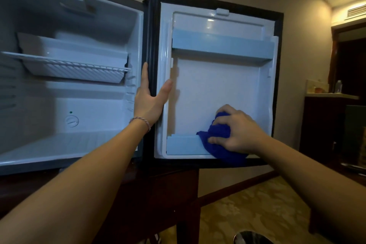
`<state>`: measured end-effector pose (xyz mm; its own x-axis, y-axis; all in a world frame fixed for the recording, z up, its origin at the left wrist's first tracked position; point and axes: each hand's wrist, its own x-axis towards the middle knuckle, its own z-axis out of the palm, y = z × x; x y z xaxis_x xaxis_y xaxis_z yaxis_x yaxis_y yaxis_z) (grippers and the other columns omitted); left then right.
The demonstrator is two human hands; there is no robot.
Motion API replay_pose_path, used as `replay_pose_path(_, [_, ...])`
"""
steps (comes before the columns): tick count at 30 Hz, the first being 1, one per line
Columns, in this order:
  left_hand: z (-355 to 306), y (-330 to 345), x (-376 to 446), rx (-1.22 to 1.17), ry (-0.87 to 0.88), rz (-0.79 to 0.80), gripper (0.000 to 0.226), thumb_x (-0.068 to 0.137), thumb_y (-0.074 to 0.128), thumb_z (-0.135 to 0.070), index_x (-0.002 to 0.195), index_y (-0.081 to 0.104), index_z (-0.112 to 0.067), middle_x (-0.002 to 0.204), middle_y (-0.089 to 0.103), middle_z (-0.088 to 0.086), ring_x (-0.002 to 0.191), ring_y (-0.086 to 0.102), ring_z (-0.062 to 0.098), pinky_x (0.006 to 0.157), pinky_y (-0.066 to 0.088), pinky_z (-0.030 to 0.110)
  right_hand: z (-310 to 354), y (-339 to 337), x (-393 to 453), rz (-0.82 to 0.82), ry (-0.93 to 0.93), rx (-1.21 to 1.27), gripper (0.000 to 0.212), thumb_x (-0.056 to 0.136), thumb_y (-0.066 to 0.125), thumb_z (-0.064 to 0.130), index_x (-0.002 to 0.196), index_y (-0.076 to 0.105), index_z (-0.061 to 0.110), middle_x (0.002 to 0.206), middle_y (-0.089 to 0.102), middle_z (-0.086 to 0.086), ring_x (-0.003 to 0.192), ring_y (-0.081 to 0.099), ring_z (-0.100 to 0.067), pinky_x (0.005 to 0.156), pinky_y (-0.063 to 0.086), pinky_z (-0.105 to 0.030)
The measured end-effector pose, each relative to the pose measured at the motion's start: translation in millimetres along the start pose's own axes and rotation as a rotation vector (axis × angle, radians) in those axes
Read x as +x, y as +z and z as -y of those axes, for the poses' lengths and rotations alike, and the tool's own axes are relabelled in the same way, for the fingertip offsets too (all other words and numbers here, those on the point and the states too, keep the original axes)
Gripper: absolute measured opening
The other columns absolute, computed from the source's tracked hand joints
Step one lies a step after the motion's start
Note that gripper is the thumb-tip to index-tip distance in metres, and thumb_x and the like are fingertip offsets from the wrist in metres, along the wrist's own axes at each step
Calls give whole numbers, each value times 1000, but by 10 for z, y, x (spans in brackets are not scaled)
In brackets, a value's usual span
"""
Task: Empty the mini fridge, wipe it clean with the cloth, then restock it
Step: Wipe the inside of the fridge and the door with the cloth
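We see open room in the fridge cavity [89, 109] below the wire shelf [75, 65]; on the door [217, 85], two rails [221, 46] block passage.

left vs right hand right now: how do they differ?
The left hand grips the hinge-side edge of the open fridge door, thumb on the inner liner; the right hand clutches the blue cloth. The left hand sits mid-height; the right hand is low, at the bottom door shelf. The left wrist wears a bracelet; the right is bare. Both are on the door.
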<state>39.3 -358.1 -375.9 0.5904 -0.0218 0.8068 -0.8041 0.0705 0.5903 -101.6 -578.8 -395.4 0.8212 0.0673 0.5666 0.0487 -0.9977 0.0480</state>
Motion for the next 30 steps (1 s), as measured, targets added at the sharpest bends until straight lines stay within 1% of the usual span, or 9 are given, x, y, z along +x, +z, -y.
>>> replay_pose_path(3, [13,-36,2,-30,0,15,89,79,56,-75,153,11,-53,158,29,-14,136,31,2,111,28,28,229,46,22,-124,-78,22,49,78,60,68,106,69,29,125,43,13,105,51,-21,88,50,-46])
replay_pose_path(6, [37,-33,-10,-44,1,24,85,84,57,-70,153,12,-51,157,30,-14,131,31,-1,107,27,25,383,-7,145,-441,-81,81,40,80,64,57,101,71,25,124,49,4,100,54,-27,84,51,-43])
replay_pose_path(9, [46,-27,-6,-40,12,15,85,81,52,-74,153,12,-52,156,33,-15,132,35,1,106,30,25,554,-162,421,-783,92,324,33,81,74,46,98,72,18,120,52,-2,99,57,-29,87,49,-36])
replay_pose_path(11, [50,-5,23,-26,14,-17,70,93,45,-66,154,14,-50,157,32,-14,136,36,5,106,30,24,739,-244,622,-878,240,529,32,80,78,44,94,72,16,118,53,-5,100,58,-28,90,47,-33])
replay_pose_path(14, [66,20,69,41,7,-70,49,105,26,-50,153,17,-48,158,33,-13,135,39,9,104,32,24,1045,-259,843,-914,275,625,33,80,78,45,94,73,15,118,54,-7,101,59,-26,91,46,-30])
replay_pose_path(19, [203,1,123,-1,-101,-54,65,98,18,-63,147,41,-26,147,50,1,134,46,20,116,32,36,1299,-285,1052,-878,247,687,38,82,74,52,104,73,22,125,54,-3,107,57,-18,88,42,-23])
replay_pose_path(21, [168,24,127,-5,-112,-51,66,97,19,-65,130,52,-19,124,63,6,115,58,25,104,44,46,1262,-291,1052,-868,239,663,37,82,74,53,103,73,23,125,55,-2,105,56,-15,83,36,-18])
replay_pose_path(23, [146,15,152,0,-126,-61,59,100,25,-61,124,53,-14,115,65,9,105,61,27,94,49,45,1243,-272,1045,-852,237,655,37,81,74,54,102,73,24,121,59,0,100,56,-11,79,34,-16])
replay_pose_path(30, [184,10,174,9,-153,-34,25,103,45,-41,105,45,-16,95,65,9,85,60,26,68,44,33,1254,-6,901,-784,226,696,32,79,75,53,92,69,25,109,59,4,93,59,-15,79,49,-27])
